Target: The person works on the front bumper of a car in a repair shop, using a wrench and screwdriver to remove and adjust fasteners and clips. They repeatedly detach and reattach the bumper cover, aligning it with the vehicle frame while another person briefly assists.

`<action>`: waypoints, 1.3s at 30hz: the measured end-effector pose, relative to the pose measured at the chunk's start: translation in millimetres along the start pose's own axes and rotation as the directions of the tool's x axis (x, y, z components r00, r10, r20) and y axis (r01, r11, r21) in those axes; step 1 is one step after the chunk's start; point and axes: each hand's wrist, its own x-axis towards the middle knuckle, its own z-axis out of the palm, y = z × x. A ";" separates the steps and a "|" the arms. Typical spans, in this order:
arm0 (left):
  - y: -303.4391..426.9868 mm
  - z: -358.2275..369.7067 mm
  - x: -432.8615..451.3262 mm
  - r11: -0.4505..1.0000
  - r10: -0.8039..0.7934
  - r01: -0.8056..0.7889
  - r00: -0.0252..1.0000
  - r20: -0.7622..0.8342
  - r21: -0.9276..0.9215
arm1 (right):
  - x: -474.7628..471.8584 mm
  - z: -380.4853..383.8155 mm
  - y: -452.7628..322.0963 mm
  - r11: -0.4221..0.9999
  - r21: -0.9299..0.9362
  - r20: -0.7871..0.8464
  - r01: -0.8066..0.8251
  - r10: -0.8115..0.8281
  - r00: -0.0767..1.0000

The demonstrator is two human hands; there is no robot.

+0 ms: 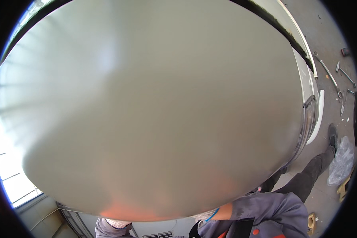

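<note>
A glossy pale-grey car body panel (178,113) fills most of the view, very close to the camera, with blurred orange reflections near its lower edge. My left hand (118,223), in a white knitted glove, shows only partly below that edge; its fingers are hidden behind the panel. Farther right, my right hand (204,215) wears a similar glove with a blue cuff, and the panel covers its fingers too. Whether either hand grips anything cannot be seen. A clear car lamp (308,125) borders the panel on the right.
On the floor at right lie a ring spanner (328,74), a hammer (345,73) and pliers (343,104). A clear plastic bag (341,163) lies near a dark trouser leg (312,169). White trim (316,122) curves beside the lamp. Bright windows (15,175) show at left.
</note>
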 end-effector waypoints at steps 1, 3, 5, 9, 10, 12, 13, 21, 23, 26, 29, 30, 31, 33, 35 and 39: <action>0.8 -2.6 5.4 0.998 0.039 -0.040 0.999 -0.017 -0.042 | -4.4 1.0 4.1 0.999 0.043 -0.107 -0.013 0.017 0.994; -1.7 -3.2 5.8 0.991 0.072 -0.078 0.996 -0.057 -0.106 | -10.8 -3.1 14.2 0.991 0.129 -0.320 -0.025 0.066 0.945; -10.7 0.5 -2.7 0.986 0.061 -0.076 0.993 -0.098 -0.150 | -11.9 14.0 10.4 0.999 0.033 -0.190 -0.017 0.023 0.981; -17.4 3.3 -10.9 0.971 0.037 -0.052 0.997 -0.066 -0.234 | -13.7 -2.2 16.4 0.995 -0.087 -0.079 0.042 -0.049 0.996; -19.3 4.6 -13.1 0.966 0.024 -0.038 0.998 -0.056 -0.256 | -15.3 -12.3 19.9 0.996 -0.084 -0.090 0.039 -0.047 0.995; -18.4 2.8 -17.5 0.958 -0.002 -0.008 0.999 -0.033 -0.288 | -15.2 -22.8 19.4 0.997 -0.063 -0.108 0.035 -0.042 0.993; -18.2 1.8 -17.4 0.958 0.005 -0.013 1.000 -0.026 -0.285 | -14.0 -26.7 20.4 0.998 -0.051 -0.120 0.035 -0.040 0.992; -8.6 -5.8 -20.4 0.978 0.062 -0.058 0.998 0.010 -0.202 | -10.1 -40.3 19.8 0.999 -0.012 -0.155 0.031 -0.033 0.987; -7.7 -6.7 -21.3 0.977 0.066 -0.061 0.998 0.014 -0.202 | -9.2 -42.5 19.8 0.999 -0.010 -0.160 0.031 -0.032 0.987; -6.3 -6.8 -24.7 0.979 0.066 -0.060 0.997 0.026 -0.194 | -8.8 -43.1 20.2 0.999 -0.005 -0.166 0.033 -0.033 0.986; -5.1 -7.4 -27.1 0.981 0.071 -0.064 0.997 0.031 -0.182 | -6.2 -46.0 23.1 0.999 -0.007 -0.172 0.037 -0.038 0.984; -4.3 -8.5 -28.0 0.981 0.070 -0.063 0.997 0.032 -0.181 | -6.0 -45.8 22.1 0.999 -0.007 -0.171 0.042 -0.042 0.984; -3.4 -10.0 -29.0 0.982 0.071 -0.064 0.997 0.031 -0.179 | -6.1 -46.4 21.6 0.999 -0.007 -0.172 0.042 -0.042 0.984; -2.8 -10.2 -28.6 0.983 0.074 -0.068 0.997 0.030 -0.172 | -4.4 -46.3 22.9 0.999 -0.008 -0.173 0.043 -0.044 0.984; -4.1 -10.2 -28.4 0.982 0.080 -0.073 0.996 0.033 -0.173 | -2.6 -47.1 23.8 0.999 -0.008 -0.177 0.040 -0.041 0.983; -2.1 -12.5 -30.2 0.982 0.079 -0.070 0.996 0.046 -0.173 | -2.6 -49.8 23.5 0.999 0.003 -0.176 0.039 -0.038 0.984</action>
